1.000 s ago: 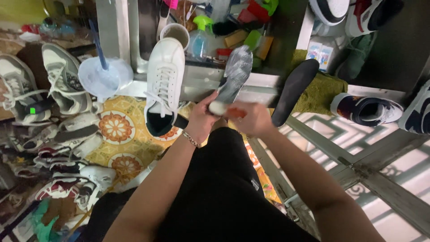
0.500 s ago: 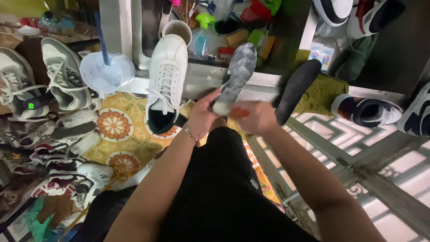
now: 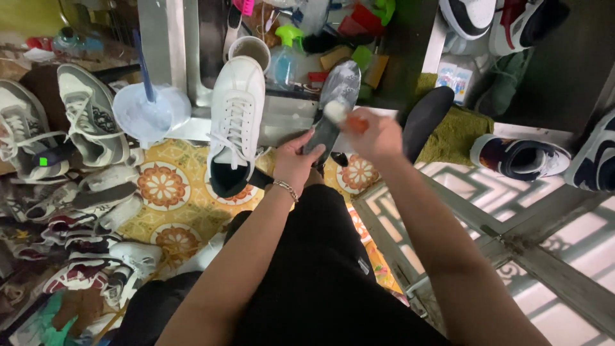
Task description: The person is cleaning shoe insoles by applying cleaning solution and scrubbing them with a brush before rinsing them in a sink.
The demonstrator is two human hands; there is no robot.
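A grey, foam-flecked shoe insole [image 3: 334, 102] is gripped at its lower end by the left hand [image 3: 296, 161]; just above those fingers, a small orange-handled brush [image 3: 344, 118] is clasped by the right hand [image 3: 378, 136]. Scrubbing appears underway; strokes toward the far tip seem needed.

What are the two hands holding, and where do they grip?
The left hand grips a grey insole by its near, lower end. The right hand holds an orange-handled brush by its handle.

Single head cam, pointing steeply down past the wearer's lap and forearms at a patterned floor mat [image 3: 168, 192]. Close range. No second view, no overlap.
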